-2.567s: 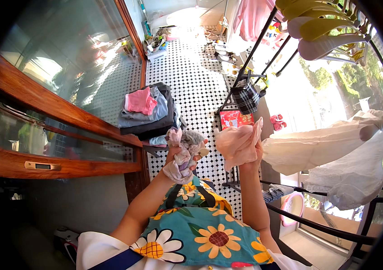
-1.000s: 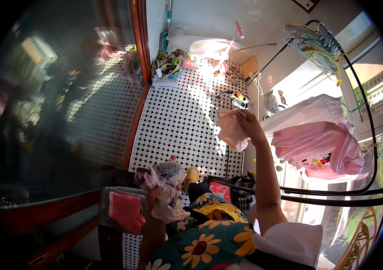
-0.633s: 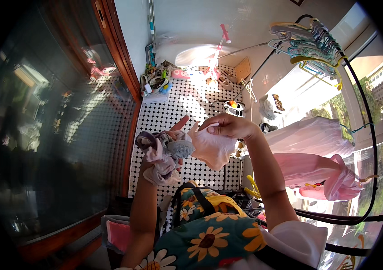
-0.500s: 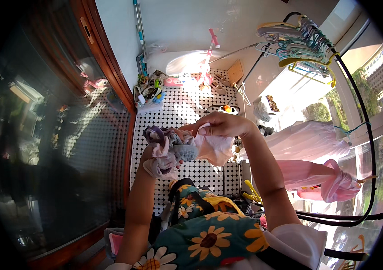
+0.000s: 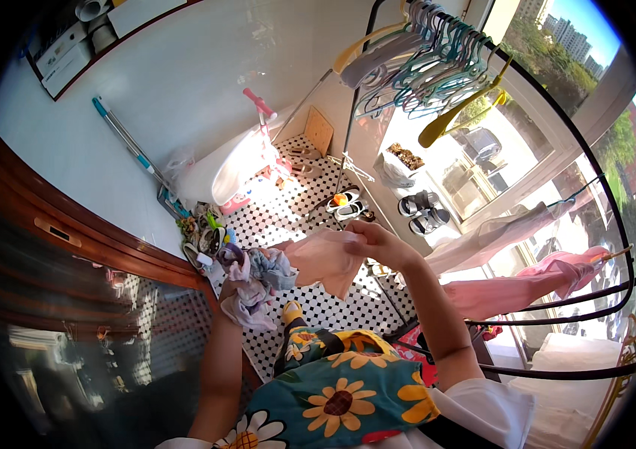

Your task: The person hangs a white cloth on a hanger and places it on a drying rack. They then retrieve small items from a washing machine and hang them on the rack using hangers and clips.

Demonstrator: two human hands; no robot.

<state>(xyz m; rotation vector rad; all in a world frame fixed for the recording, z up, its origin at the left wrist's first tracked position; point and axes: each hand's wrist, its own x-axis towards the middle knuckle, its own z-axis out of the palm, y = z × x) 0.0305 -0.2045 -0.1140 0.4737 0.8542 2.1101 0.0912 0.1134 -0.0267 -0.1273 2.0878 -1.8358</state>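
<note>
My left hand (image 5: 228, 289) is wrapped round a crumpled bundle of small laundry (image 5: 262, 275), in lilac, grey and white. The bundle covers most of its fingers. My right hand (image 5: 378, 244) pinches the upper right corner of a thin pale pink cloth garment (image 5: 325, 263) between thumb and fingers. That garment hangs spread out between the two hands, its left side against the bundle. Its exact kind is hard to make out. Both hands are held in front of me, above the tiled floor.
Many hangers (image 5: 438, 60) hang on a black rack (image 5: 557, 105) at the upper right. Below them hang a pink garment (image 5: 512, 288) and a whitish garment (image 5: 482, 239). Shoes (image 5: 348, 203), a pink scooter (image 5: 262, 112) and a brown-framed glass door (image 5: 56, 232) stand around.
My view has turned to the right, towards the rack and window. The pale pink garment is now drawn out wider from the bundle, with my right hand still gripping it.
</note>
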